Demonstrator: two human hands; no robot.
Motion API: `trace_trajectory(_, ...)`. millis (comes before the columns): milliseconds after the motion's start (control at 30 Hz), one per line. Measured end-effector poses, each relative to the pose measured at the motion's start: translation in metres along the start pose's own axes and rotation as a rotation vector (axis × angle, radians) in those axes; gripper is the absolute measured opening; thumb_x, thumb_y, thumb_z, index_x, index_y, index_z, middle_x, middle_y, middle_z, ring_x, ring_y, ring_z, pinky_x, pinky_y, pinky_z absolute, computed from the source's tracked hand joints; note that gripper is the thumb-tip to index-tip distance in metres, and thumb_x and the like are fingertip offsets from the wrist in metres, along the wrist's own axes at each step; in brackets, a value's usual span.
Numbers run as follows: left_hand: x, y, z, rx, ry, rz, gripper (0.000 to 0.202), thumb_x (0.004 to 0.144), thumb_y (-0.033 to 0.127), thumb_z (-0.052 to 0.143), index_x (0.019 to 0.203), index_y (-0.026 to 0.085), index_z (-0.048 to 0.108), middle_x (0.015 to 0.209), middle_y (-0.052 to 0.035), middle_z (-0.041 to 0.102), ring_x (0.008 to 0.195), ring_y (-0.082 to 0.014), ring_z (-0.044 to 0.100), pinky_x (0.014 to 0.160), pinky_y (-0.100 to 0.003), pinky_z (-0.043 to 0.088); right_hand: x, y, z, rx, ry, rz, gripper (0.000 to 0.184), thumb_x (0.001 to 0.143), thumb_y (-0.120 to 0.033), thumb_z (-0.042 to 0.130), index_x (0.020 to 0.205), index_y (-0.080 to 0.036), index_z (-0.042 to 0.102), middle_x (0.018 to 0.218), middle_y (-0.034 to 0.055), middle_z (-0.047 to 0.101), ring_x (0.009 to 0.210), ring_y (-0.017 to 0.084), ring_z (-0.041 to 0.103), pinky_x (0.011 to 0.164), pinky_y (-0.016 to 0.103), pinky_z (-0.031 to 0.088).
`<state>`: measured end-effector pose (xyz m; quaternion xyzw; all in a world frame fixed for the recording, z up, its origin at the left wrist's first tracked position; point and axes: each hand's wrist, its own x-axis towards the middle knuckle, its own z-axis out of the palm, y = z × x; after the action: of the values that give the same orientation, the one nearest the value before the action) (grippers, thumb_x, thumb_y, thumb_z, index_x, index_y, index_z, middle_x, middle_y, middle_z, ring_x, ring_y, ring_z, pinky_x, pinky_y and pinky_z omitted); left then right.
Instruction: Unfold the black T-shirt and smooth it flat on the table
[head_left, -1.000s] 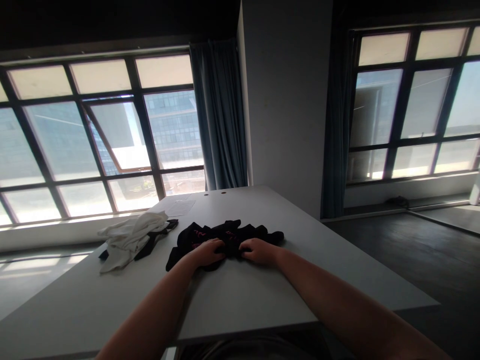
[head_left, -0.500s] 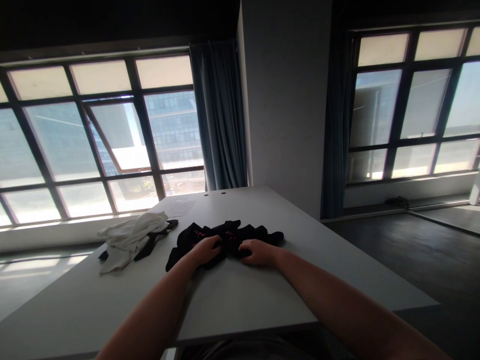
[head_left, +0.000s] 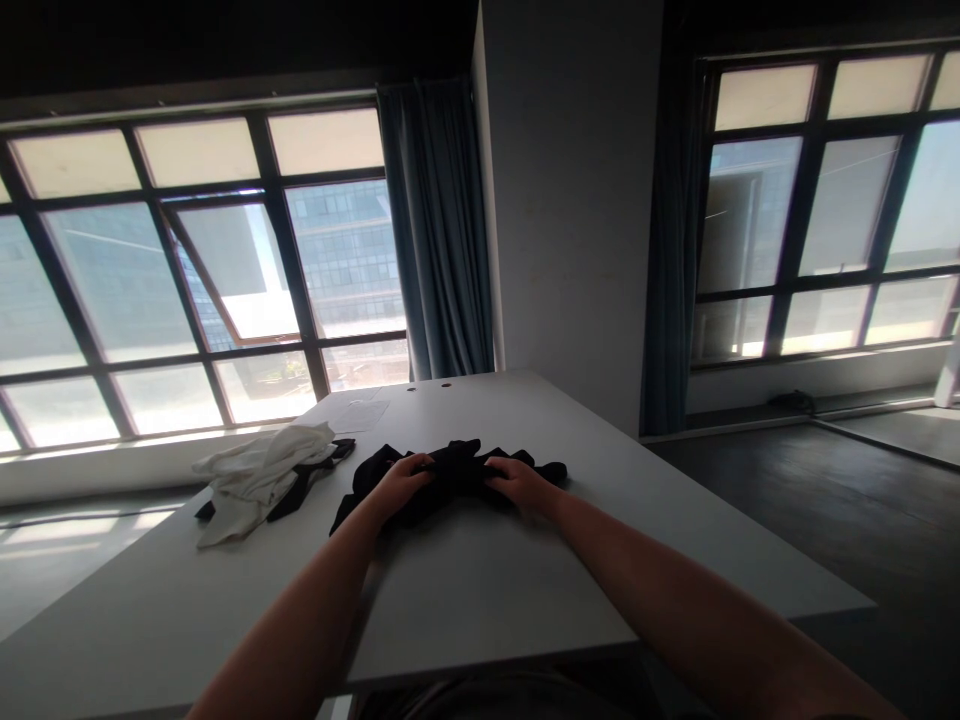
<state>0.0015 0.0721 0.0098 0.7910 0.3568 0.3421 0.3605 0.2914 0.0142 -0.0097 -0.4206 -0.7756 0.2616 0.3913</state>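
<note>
A crumpled black garment (head_left: pixel 459 472) lies bunched on the white table (head_left: pixel 480 590) in front of me; its exact kind does not show. My left hand (head_left: pixel 405 480) is closed on the cloth left of its middle. On the other side, my right hand (head_left: pixel 517 484) pinches the same cloth between thumb and fingers. Between the two hands the fabric is drawn up a little off the tabletop. Loose folds spread out past both hands, and the fingertips are partly hidden in the dark cloth.
To the left sits a heap of white cloth (head_left: pixel 266 470) with black cloth (head_left: pixel 296 492) under it. A sheet of paper (head_left: pixel 360 415) lies near the far left edge. Behind the table stand a pillar (head_left: pixel 574 220) and a blue curtain (head_left: pixel 439 230).
Both hands have risen slightly and moved a little apart, lifting the middle of the black garment. The pink marks seen on it before are now covered.
</note>
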Motion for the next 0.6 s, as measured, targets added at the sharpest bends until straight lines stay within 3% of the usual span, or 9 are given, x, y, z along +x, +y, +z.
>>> trace_trajectory(300, -0.003, -0.007, -0.025, -0.390, -0.232, -0.236, 0.041, 0.067, 0.039, 0.078, 0.104, 0.021, 0.071, 0.088, -0.0012, 0.071, 0.080, -0.0182, 0.066, 0.079, -0.031, 0.053, -0.002, -0.006, -0.005, 0.412, -0.020, 0.125, 0.032, 0.079, -0.048, 0.072, 0.086, -0.018, 0.062, 0.075, -0.0012, 0.058, 0.073, 0.016, 0.055, 0.071, 0.029, 0.044)
trace_trajectory(467, -0.006, -0.003, -0.028, -0.457, -0.313, -0.235, 0.045, 0.076, 0.050, 0.072, 0.108, 0.020, 0.070, 0.085, -0.0034, 0.071, 0.071, -0.0156, 0.063, 0.070, -0.029, 0.051, -0.005, -0.006, -0.004, 0.542, -0.114, 0.242, 0.034, 0.071, -0.046, 0.078, 0.089, -0.020, 0.065, 0.081, 0.0001, 0.063, 0.076, 0.018, 0.059, 0.074, 0.030, 0.047)
trace_trajectory(533, -0.003, -0.004, -0.025, -0.392, -0.257, -0.201, 0.044, 0.078, 0.053, 0.070, 0.107, 0.020, 0.069, 0.088, -0.0045, 0.073, 0.069, -0.0152, 0.063, 0.067, -0.028, 0.050, -0.006, -0.002, -0.006, 0.562, -0.101, 0.293, 0.037, 0.070, -0.045, 0.080, 0.095, -0.021, 0.067, 0.089, 0.0019, 0.067, 0.083, 0.020, 0.062, 0.078, 0.032, 0.049)
trace_trajectory(600, 0.002, -0.011, -0.020, -0.212, -0.097, -0.154, 0.040, 0.080, 0.052, 0.068, 0.103, 0.020, 0.067, 0.095, -0.0059, 0.074, 0.076, -0.0176, 0.065, 0.070, -0.030, 0.051, -0.006, 0.003, -0.009, 0.549, -0.090, 0.291, 0.037, 0.074, -0.048, 0.077, 0.097, -0.021, 0.068, 0.092, 0.0033, 0.069, 0.086, 0.021, 0.064, 0.080, 0.032, 0.050)
